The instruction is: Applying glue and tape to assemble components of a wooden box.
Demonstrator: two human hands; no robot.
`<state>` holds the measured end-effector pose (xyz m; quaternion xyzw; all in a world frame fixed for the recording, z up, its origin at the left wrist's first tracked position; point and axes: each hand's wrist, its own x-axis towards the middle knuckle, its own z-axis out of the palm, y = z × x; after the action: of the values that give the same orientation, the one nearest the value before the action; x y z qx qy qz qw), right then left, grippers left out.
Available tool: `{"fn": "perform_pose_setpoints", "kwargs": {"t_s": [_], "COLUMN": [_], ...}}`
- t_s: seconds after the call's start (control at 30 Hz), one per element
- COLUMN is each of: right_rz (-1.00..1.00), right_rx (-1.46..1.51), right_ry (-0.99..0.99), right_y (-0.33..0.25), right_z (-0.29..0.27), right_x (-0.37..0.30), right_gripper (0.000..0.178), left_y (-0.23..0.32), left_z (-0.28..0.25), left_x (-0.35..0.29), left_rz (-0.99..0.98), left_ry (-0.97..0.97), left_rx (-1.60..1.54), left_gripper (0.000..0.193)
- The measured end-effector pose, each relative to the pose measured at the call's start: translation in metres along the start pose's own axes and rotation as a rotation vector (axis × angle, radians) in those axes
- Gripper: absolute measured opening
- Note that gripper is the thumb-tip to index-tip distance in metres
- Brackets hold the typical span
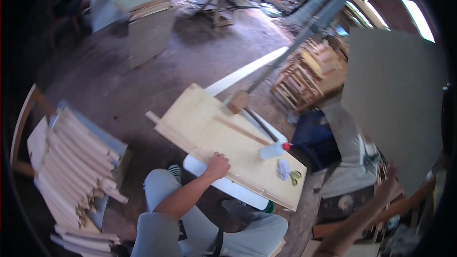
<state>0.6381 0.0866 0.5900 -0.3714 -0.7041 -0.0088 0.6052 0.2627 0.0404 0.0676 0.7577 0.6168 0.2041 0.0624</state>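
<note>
A pale wooden panel with strips along its edges lies across a white support in front of my knees. My left hand is closed over its near edge, fingers curled. On the panel rest a mallet with a wooden head and dark handle, a white bottle with a red cap, a crumpled whitish bundle and green-handled scissors. Far to the right, my right hand grips the lower left edge of a large grey-brown plywood sheet; its fingers are partly blurred.
Curved wooden strips are stacked at my left. Beyond them, boards top a stack of panels, with a person at the far left. Wooden frames pile up behind a slanting metal post. A dark blue crate sits right of the panel.
</note>
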Motion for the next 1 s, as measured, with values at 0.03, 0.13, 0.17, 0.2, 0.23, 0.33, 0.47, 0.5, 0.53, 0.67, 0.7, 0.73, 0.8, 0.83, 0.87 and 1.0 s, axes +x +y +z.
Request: {"fn": "perform_pose_setpoints", "kwargs": {"t_s": [0.03, 0.13, 0.17, 0.2, 0.23, 0.33, 0.47, 0.5, 0.53, 0.67, 0.7, 0.73, 0.8, 0.83, 0.87, 1.0], "right_rz": [-0.063, 0.176, 0.212, 0.111, 0.007, 0.067, 0.200, 0.289, 0.387, 0.344, 0.358, 0.372, 0.376, 0.418, 0.463, 0.504], "right_rx": [-0.164, -0.240, -0.192, -0.233, -0.263, -0.017, 0.439, 0.652, 0.871, 0.859, 0.870, 0.801, 0.731, 0.729, 0.725, 0.789], "right_ry": [0.170, -0.277, -0.312, -0.461, -0.608, -0.776, -0.382, -0.412, -0.438, -0.423, -0.427, -0.481, -0.525, -0.514, -0.506, -0.423], "right_y": [-0.051, -0.061, -0.040, -0.042, -0.043, -0.062, -0.029, -0.022, -0.010, -0.035, -0.047, -0.056, -0.059, -0.057, -0.055, -0.051], "right_z": [0.063, 0.076, 0.108, 0.137, 0.164, 0.231, 0.254, 0.253, 0.261, 0.357, 0.363, 0.366, 0.370, 0.369, 0.369, 0.372], "right_x": [0.013, 0.082, 0.077, 0.078, 0.074, 0.032, -0.041, -0.066, -0.096, -0.203, -0.210, -0.213, -0.216, -0.219, -0.221, -0.230], "right_gripper": [0.032, 0.033, 0.033, 0.031, 0.029, 0.028, 0.027, 0.036, 0.049, 0.065, 0.065, 0.067, 0.069, 0.068, 0.068, 0.064], "left_y": [-0.003, 0.009, -0.002, -0.002, -0.005, -0.010, -0.006, -0.002, 0.000, -0.002, -0.006, -0.007, -0.007, -0.007, -0.007, -0.004], "left_z": [-0.001, -0.003, 0.000, 0.002, 0.003, 0.006, 0.002, -0.002, -0.004, -0.003, -0.004, -0.004, -0.002, -0.001, -0.002, -0.007], "left_x": [-0.006, 0.012, -0.002, -0.005, -0.010, -0.018, -0.013, -0.008, -0.004, -0.008, -0.013, -0.014, -0.010, -0.010, -0.010, -0.009], "left_rz": [-0.014, 0.029, -0.022, -0.010, -0.002, -0.008, -0.037, -0.031, -0.031, -0.045, -0.048, -0.046, -0.048, -0.052, -0.052, -0.077], "left_ry": [-0.030, 0.022, -0.018, 0.021, 0.059, 0.140, 0.121, 0.079, 0.032, 0.017, 0.051, 0.090, 0.066, 0.044, 0.040, 0.030], "left_rx": [0.017, -0.041, -0.017, -0.034, -0.046, -0.107, -0.107, -0.095, -0.078, -0.135, -0.131, -0.128, -0.127, -0.130, -0.128, -0.141], "left_gripper": [0.013, 0.012, 0.012, 0.012, 0.012, 0.012, 0.011, 0.011, 0.011, 0.010, 0.009, 0.008, 0.008, 0.008, 0.008, 0.009]}}
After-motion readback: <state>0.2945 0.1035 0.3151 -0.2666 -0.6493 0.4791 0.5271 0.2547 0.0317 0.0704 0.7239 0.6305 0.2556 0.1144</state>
